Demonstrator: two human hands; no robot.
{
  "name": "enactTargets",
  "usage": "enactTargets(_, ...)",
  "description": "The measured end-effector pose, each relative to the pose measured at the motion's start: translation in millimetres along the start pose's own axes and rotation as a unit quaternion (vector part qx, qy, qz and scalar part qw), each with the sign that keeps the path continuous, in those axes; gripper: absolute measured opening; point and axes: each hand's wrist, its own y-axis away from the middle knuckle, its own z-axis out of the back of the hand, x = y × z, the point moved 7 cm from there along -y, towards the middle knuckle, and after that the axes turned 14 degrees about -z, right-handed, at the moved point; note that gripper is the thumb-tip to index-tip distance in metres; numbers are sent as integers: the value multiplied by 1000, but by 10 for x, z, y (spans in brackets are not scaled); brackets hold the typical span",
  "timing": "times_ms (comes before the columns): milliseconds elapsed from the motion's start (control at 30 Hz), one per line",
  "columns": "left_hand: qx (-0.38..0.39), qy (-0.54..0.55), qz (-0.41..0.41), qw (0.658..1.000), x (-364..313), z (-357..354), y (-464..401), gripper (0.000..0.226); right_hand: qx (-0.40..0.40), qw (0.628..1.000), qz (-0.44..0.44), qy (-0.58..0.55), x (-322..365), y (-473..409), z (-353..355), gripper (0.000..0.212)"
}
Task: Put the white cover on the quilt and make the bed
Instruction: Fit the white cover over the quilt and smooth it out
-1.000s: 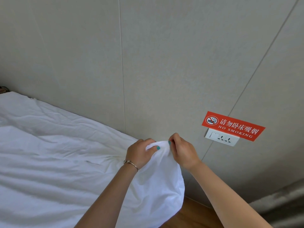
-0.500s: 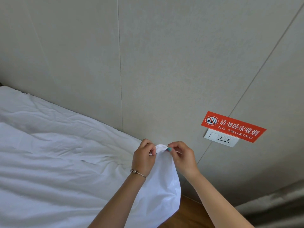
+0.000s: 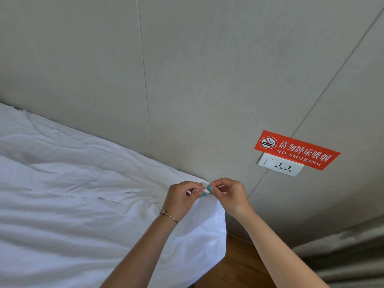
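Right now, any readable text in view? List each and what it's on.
"请勿卧床吸烟": white characters on the red sign on the wall, beside a no-smoking symbol.
"NO SMOKING": white capitals beneath them on the same sign.
The socket plate below shows no readable marking. No text on the white cover.
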Motion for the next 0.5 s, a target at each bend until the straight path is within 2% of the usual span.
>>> enactTargets(100,-16,5,13,1000,20,30,-77,17,-11,999,-30,42,-75,-76,24,19)
enactTargets(167,-67,81,74,992,98,115,-101,20,-55,997,-45,15,-98,-119,173,27)
enactTargets(233,-104,164,131,972,173,185,-120,20,-75,997,-35,5,-86,-119,278,27)
enactTargets(300,-82,183,134,971,154,167,-181,13,-26,999,0,27,-22,-90,181,20)
enactTargets(367,-27,183,121,975,71,61,-250,6,21,999,24,41,3,-59,11,29)
enactTargets(433,7,187,120,975,27,-34,-294,7,9,1000,11,6,11,-84,-18,26)
enactTargets(500,-4,189,135,973,70,-38,-314,10,-10,1000,-4,-12,13,-127,17,28)
